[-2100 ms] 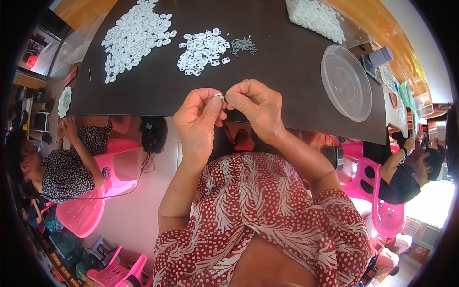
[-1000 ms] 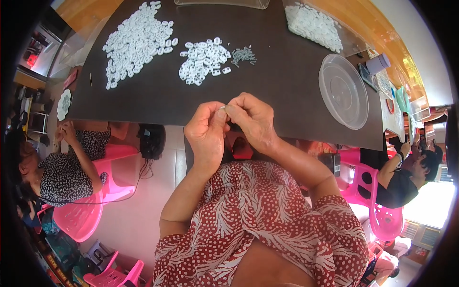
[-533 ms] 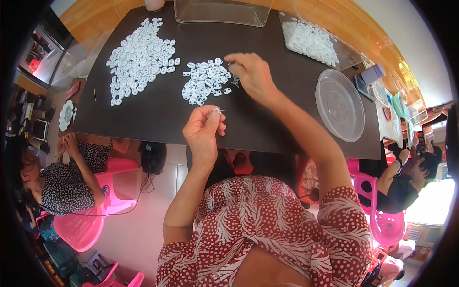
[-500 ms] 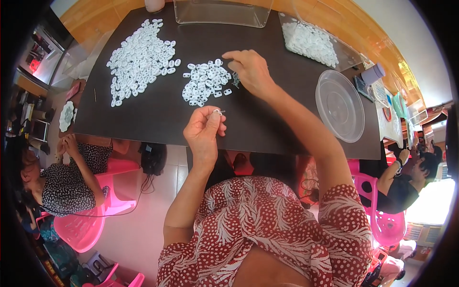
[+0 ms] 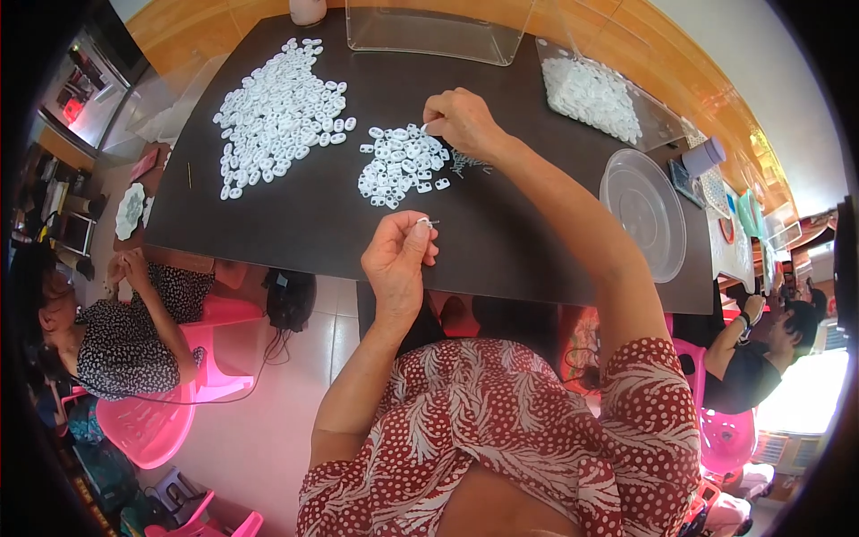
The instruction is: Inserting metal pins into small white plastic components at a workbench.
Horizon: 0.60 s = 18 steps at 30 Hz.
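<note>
In my left hand [image 5: 396,268], closed in a pinch over the near part of the table, is a small white plastic piece [image 5: 422,221] with a thin metal screw [image 5: 434,222] sticking out to the right. My right hand [image 5: 463,123] is closed at the far edge of the middle pile of small white two-holed pieces [image 5: 398,168]. A bit of white shows at its fingertips, seemingly one of those pieces. Beside that pile, under my right wrist, lie several loose screws [image 5: 467,164]. Farther left spreads a larger heap of white oval pieces [image 5: 277,116].
On the dark table [image 5: 295,233] are a clear bin [image 5: 434,45] at the back, a clear tray of white pieces [image 5: 592,98] and a round clear lid [image 5: 642,215] at right. People sit left [image 5: 134,331] and right [image 5: 752,358] on pink chairs.
My right hand has drawn its fingers together at the middle pile's far edge, where its index finger was stretched out. My left hand keeps its pinch; the whole view has shifted slightly.
</note>
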Tool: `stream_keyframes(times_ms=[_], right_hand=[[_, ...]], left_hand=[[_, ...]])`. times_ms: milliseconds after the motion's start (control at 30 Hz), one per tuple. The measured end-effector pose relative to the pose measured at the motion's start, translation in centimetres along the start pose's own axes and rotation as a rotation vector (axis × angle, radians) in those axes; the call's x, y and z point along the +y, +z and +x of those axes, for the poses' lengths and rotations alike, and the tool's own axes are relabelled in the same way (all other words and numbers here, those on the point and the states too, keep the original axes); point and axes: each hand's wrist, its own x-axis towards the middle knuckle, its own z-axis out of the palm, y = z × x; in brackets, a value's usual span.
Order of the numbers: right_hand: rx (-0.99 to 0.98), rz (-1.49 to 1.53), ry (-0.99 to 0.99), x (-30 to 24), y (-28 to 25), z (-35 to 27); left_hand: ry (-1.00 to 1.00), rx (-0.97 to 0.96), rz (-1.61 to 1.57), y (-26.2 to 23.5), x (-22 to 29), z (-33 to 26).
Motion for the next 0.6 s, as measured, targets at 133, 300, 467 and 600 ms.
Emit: stream_keyframes(times_ms=[133, 300, 467, 600], right_hand=[[0.039, 0.356, 0.167, -1.3, -1.8, -2.0], [0.080, 0.907, 0.334, -4.9, -3.3, -5.9], [-0.010, 1.081, 0.491, -7.3, -3.9, -9.5], [0.005, 1.166, 0.535, -8.2, -3.6, -11.4]], left_hand=[[0.003, 0.007, 0.005, 0.0, 0.0, -0.1], [0.035, 0.000, 0.002, 0.0, 0.3, -0.1], [0.018, 0.027, 0.041, 0.5, 0.8, -0.5], [0.045, 0.015, 0.056, 1.4, 1.8, -1.5]])
